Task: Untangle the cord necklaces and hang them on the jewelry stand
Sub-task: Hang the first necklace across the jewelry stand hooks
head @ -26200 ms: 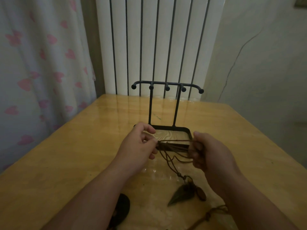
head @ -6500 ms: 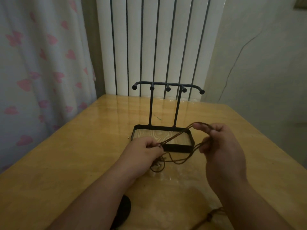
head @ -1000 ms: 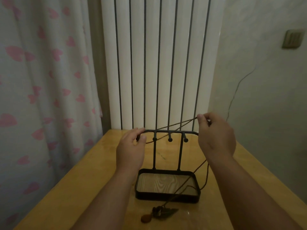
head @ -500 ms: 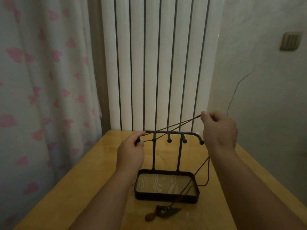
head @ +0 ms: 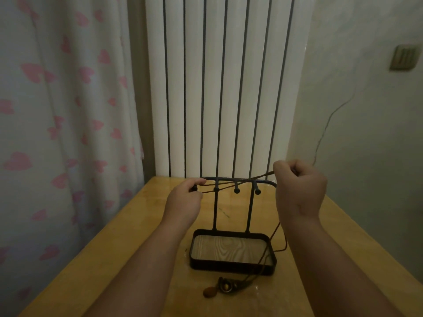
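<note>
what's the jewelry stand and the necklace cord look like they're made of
The jewelry stand looks like thin black-painted metal rod, matte, with ball-tipped pegs; its tray floor shows pale wood grain, possibly printed. The necklace cord looks like brown woven or waxed string, dull and limp, drooping between both hands; the exact fibre is unclear.

Dim, warm indoor light with soft wide-angle bend.

You see a low-lit scene: the white radiator [head: 225,88] is the brightest area and leaves a pale sheen on the wooden surface [head: 146,216] just below it. Your forearms sit in shade. The curtain [head: 57,133] and the wall switch [head: 404,57] at the edges look soft and smeared, and straight lines bow outward there.
</note>
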`<state>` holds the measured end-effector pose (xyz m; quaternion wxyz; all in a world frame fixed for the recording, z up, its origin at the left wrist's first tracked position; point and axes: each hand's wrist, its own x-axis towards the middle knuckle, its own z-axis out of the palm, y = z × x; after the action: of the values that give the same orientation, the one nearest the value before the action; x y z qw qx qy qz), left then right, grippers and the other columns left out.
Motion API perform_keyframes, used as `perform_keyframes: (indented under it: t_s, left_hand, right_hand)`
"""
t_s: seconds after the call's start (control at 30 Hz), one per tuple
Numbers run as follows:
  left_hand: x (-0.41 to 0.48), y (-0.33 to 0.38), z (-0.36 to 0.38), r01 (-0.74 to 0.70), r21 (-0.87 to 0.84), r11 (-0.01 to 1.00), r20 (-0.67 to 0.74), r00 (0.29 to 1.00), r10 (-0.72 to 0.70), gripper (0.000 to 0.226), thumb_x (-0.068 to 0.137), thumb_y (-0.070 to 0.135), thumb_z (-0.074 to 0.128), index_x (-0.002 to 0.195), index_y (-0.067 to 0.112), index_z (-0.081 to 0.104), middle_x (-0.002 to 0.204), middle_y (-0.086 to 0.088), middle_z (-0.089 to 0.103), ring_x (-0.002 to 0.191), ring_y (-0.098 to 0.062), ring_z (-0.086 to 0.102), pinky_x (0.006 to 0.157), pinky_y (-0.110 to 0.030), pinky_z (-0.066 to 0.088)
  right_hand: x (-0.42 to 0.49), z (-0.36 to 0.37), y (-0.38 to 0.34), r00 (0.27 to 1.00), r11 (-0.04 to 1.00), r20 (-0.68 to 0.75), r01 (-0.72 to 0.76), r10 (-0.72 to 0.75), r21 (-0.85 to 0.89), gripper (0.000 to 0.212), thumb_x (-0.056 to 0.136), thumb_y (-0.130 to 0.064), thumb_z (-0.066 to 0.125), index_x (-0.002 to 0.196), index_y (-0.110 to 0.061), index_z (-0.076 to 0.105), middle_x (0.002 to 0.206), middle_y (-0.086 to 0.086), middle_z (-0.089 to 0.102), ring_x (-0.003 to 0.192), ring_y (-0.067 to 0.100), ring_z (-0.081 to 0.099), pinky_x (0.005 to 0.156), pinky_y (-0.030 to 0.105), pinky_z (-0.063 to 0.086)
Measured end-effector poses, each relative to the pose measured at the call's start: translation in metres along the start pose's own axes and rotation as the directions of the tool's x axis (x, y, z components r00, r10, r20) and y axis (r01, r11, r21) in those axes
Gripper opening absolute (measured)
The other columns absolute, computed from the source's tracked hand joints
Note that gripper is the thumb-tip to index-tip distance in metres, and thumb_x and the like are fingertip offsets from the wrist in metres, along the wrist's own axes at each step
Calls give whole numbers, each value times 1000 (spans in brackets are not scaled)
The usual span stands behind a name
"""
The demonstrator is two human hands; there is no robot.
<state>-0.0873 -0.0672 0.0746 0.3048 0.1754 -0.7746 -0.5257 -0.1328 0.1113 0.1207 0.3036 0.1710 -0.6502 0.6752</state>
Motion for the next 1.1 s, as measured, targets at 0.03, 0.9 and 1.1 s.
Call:
perform_keyframes:
  t_s: [0.03, 0.9, 1.1]
  left_hand:
    - [-1, 0, 0, 13, -50, 999, 9, 1000, -12, 34, 98, 11, 50, 125, 28, 63, 123, -1, 58, 87, -13, 60, 64, -21, 51]
    - [2, -6, 10, 40, -223, 974, -119, 991, -68, 32, 91, 13, 65, 121, 23, 66, 103, -1, 71, 94, -16, 68, 86, -36, 59]
    - [-5, -2, 4, -137, 215, 967, -169, 970, 175, 32, 93, 25, 63, 125, 22, 66, 122, 2, 67, 113, -13, 59, 89, -21, 44]
  right_hand:
    - [-1, 0, -1, 1000, 1000, 0, -4, 4, 5, 26, 77, -8, 55, 53, -7, 47, 49, 0, 35, 51, 11, 32, 51, 29, 30]
    - [31, -3, 17, 998, 972, -49, -48, 38, -228, 22, 93, -41, 54, 88, -25, 69, 78, -7, 64, 77, 12, 60, 71, 42, 55]
    - [30, -10, 34, 992, 954, -32, -127, 123, -273, 21, 94, -39, 54, 92, -24, 69, 78, -9, 61, 74, 8, 56, 70, 40, 54]
